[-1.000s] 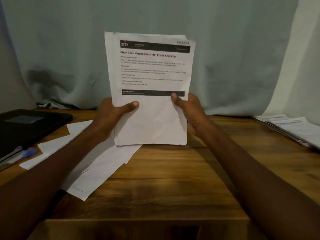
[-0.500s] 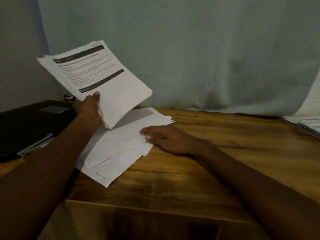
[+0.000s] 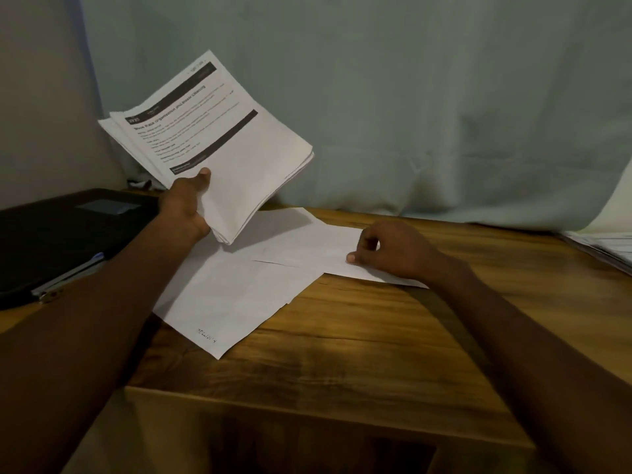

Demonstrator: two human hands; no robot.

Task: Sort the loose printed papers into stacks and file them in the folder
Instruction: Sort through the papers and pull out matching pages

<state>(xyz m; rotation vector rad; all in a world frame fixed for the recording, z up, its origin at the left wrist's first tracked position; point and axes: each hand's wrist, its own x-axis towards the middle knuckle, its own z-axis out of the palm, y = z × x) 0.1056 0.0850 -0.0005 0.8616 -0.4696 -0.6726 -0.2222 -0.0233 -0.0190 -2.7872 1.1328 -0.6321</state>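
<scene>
My left hand (image 3: 186, 208) grips a stack of printed papers (image 3: 219, 145) by its lower left corner and holds it tilted in the air above the table's left side. Its top page carries black bars and a printed heading. Several loose white sheets (image 3: 239, 285) lie face down and fanned out on the wooden table (image 3: 359, 354) under that stack. My right hand (image 3: 390, 251) pinches the right edge of the topmost loose sheet (image 3: 325, 248) between thumb and fingers. A black folder (image 3: 61, 234) lies closed at the left edge of the table.
A pen (image 3: 68, 271) lies along the folder's near edge. Another pile of printed papers (image 3: 602, 248) sits at the far right of the table. A pale curtain (image 3: 410, 97) hangs directly behind the table.
My right hand let go of the stack, dropped to the loose sheets and slid right, now pinching one sheet's edge. My left hand alone carries the stack, swung to the left.
</scene>
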